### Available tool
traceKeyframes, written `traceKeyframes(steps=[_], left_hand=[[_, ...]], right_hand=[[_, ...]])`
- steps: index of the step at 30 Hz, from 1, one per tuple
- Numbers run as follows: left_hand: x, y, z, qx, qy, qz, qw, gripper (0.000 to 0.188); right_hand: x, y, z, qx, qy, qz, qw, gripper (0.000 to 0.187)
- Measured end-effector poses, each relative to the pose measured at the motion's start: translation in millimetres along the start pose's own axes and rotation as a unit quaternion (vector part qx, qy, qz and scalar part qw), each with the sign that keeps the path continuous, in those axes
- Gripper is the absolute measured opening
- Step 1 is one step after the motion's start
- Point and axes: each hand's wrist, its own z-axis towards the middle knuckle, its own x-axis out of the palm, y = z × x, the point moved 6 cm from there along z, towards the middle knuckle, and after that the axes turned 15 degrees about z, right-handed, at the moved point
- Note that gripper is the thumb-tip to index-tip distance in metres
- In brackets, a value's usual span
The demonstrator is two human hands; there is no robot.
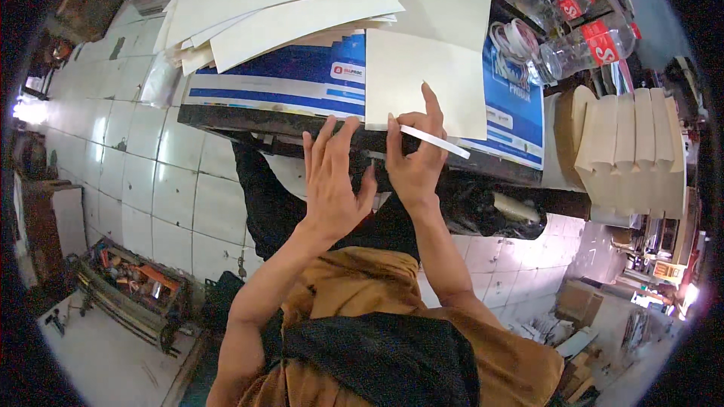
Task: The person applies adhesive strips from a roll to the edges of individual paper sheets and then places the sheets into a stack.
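A cream sheet with a crease across it point(430, 71) lies in front of me, its near edge at the table's front edge. My right hand point(416, 154) is at that near edge, its thumb and a finger close together there and another finger pointing up over the sheet. A slim, flat white stick point(437, 142) is held in this hand, slanting down to the right across the fingers. My left hand point(332, 173) hovers by the table edge, left of the sheet, fingers stretched and apart, holding nothing.
Blue and white printed sheets point(264, 90) cover the table. Loose cream sheets point(279, 0) are heaped at the far left. To the right are white rolls point(516, 36), a plastic bottle with a red label point(588, 49) and folded cream paper stacks point(630, 132). White floor tiles point(136, 154) show at left.
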Motion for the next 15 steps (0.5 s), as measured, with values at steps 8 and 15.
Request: traceKeyframes(steps=[8,15], left_hand=[[17.6,-2.8,-2.9,0.019,0.032,0.03,0.999,0.079],[16.6,-10.9,3.2,0.037,0.047,0.124,0.99,0.074]], right_hand=[[-2.3,-6.0,-1.9,-0.042,0.006,-0.007,0.999,0.063],[-18.1,2.0,3.3,0.054,0.014,-0.007,0.998,0.06]])
